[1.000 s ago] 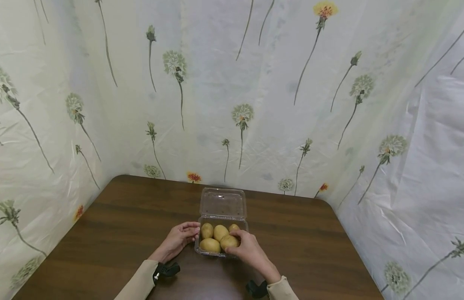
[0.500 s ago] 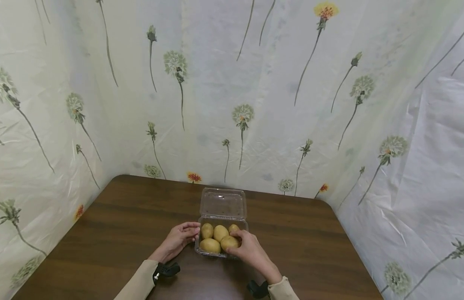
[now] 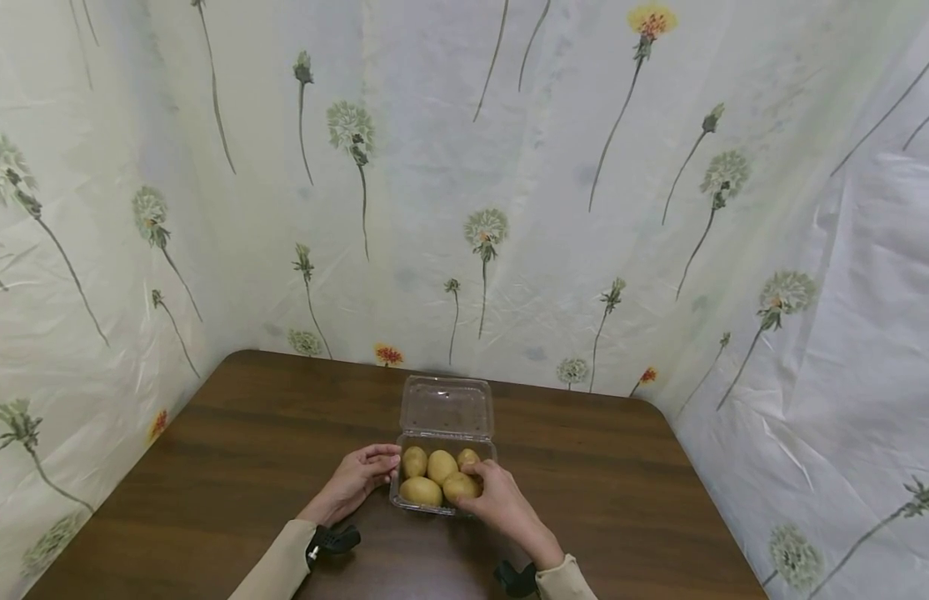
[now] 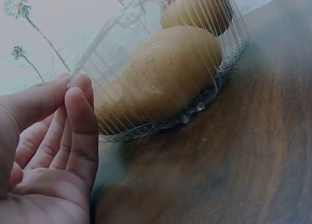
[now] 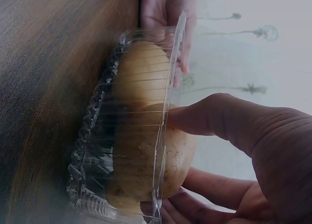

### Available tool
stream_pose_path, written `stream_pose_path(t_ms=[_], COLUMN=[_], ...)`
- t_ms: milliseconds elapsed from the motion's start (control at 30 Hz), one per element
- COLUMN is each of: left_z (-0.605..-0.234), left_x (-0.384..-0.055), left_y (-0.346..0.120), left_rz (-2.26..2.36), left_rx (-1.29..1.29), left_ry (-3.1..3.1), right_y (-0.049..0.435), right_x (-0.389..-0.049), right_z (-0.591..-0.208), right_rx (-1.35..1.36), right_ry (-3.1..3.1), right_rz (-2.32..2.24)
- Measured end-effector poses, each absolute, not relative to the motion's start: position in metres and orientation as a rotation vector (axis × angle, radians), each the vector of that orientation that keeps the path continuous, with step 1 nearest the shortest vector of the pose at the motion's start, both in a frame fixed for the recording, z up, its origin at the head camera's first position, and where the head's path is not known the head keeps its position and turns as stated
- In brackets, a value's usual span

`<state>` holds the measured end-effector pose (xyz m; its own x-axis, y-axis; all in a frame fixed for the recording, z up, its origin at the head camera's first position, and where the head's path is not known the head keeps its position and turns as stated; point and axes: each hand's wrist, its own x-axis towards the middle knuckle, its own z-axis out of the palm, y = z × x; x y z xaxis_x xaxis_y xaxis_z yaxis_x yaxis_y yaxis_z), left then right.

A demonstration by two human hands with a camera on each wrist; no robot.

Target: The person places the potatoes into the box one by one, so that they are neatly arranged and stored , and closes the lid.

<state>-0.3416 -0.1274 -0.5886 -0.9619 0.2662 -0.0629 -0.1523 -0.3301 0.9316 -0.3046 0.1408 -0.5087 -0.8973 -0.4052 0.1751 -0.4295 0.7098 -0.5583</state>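
Observation:
A clear plastic clamshell container (image 3: 447, 406) stands on the table with its lid folded back. Several yellow-brown potatoes lie inside it, among them one at the front left (image 3: 421, 492). At the left side, the left hand (image 3: 357, 479) pinches the container's rim between thumb and finger, as the left wrist view shows. The right hand (image 3: 506, 502) grips the front right potato (image 3: 460, 487) from above, thumb on its near side and fingers on its far side. In the right wrist view this potato (image 5: 178, 160) rises above the rim. Part of the back right potato (image 3: 468, 457) shows beyond the right fingers.
The brown wooden table (image 3: 299, 417) spreads around the container. A pale curtain (image 3: 404, 208) printed with dandelions hangs behind it and along both sides. Black straps (image 3: 332, 540) sit on both wrists, below beige sleeves (image 3: 275, 562).
The right hand and its potato have shifted very slightly down toward the container's front right. The left hand and the container stay in place.

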Motion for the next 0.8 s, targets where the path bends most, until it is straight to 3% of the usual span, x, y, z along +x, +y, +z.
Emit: stream_pose_path(t_ms=[800], left_z=[-0.5884], left_x=[-0.3414], left_y=[-0.1274], left_rz=[2.354], left_rx=[0.141], left_ry=[1.651], right_y=[0.1402], right_x=[-0.3044], right_z=[-0.5128], right_rx=[0.683], right_ry=[-2.854], right_rz=[0.946])
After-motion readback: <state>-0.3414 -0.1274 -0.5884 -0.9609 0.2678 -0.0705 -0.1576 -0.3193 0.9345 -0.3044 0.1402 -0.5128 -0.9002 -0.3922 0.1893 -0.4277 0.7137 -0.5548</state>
